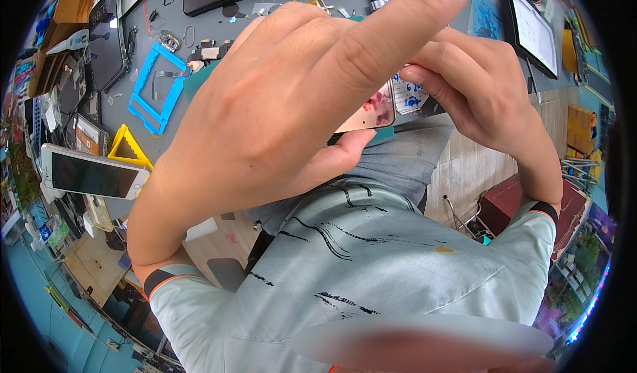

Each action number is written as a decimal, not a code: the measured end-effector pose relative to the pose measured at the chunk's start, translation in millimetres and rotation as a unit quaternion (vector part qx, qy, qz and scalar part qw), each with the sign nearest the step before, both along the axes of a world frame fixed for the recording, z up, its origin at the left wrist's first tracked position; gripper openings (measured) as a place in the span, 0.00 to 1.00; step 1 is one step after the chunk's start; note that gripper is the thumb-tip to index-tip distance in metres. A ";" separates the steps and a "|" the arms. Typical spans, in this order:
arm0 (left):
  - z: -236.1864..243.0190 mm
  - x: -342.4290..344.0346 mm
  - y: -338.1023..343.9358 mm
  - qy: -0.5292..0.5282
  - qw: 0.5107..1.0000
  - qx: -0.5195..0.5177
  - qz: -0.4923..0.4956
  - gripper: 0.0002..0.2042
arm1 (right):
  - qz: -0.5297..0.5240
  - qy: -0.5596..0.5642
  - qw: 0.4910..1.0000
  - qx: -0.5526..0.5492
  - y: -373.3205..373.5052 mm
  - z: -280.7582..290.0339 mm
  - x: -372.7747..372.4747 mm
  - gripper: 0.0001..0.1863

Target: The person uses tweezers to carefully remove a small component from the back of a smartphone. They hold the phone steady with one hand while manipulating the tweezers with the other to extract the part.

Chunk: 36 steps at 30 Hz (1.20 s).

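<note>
My left hand [279, 101] is raised close under the camera and fills the middle of the view. It is curled around a phone [370, 113], thumb pressed under the near edge, index finger stuck straight out up and to the right, clear of the phone. My right hand [484, 87] comes in from the right, fingers bent, tips meeting the phone's upper right edge. Both hands have hold of it; neither is spread wide.

Phone: held in the air between the two hands, above my lap and just off the near edge of the workbench [279, 24]. Only a small corner shows, the rest is behind my left hand. Long axis seems to run left to right, tilted a little; which end points where I cannot tell. The visible face is glossy, pinkish-gold, rounded at the corner, with a reddish reflection in it.

Bench, well apart to the left: a blue plastic frame [156, 87], a yellow triangular tool [128, 149], and a white phone with a dark screen [93, 172] lying flat. A dark tablet-like slab [531, 28] sits upper right.
</note>
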<state>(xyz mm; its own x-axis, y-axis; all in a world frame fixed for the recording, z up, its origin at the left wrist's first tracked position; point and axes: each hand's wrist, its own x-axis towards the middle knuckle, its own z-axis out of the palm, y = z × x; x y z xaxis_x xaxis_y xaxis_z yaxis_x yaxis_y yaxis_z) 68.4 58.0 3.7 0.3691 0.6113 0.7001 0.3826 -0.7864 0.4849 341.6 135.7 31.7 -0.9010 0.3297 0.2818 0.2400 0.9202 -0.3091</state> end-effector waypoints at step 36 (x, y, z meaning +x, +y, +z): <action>-2.9 -9.0 -1.1 0.066 0.998 0.003 0.012 0.51 | 0.057 0.040 0.996 0.062 -2.8 -3.7 1.0 0.21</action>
